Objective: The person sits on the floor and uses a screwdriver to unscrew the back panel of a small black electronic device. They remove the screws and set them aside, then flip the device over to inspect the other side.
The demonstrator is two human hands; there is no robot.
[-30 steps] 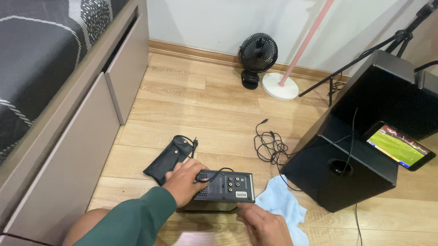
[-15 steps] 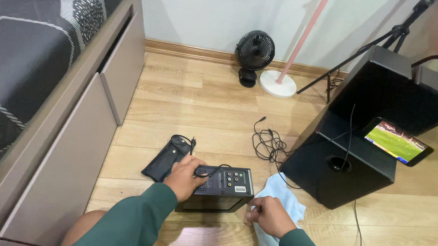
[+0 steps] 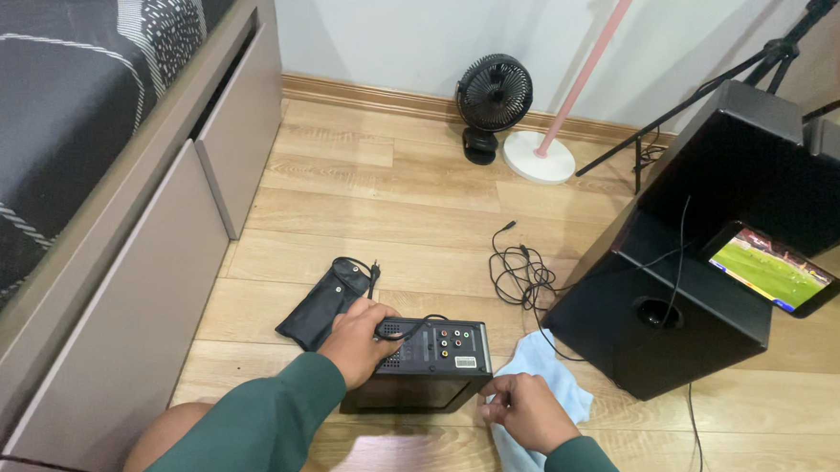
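Wood floor (image 3: 364, 204): one black box (image 3: 423, 365), one blue cloth (image 3: 551, 387), two hands.

Surface: light wood plank floor (image 3: 364, 200).
Near wall: small black fan (image 3: 492, 101); white round lamp base (image 3: 538, 157).
Centre: black pouch (image 3: 324, 303); black box unit (image 3: 423, 365); pale blue cloth (image 3: 546, 386); tangled black cable (image 3: 524, 270).
Right: large black speaker cabinet (image 3: 665, 316).
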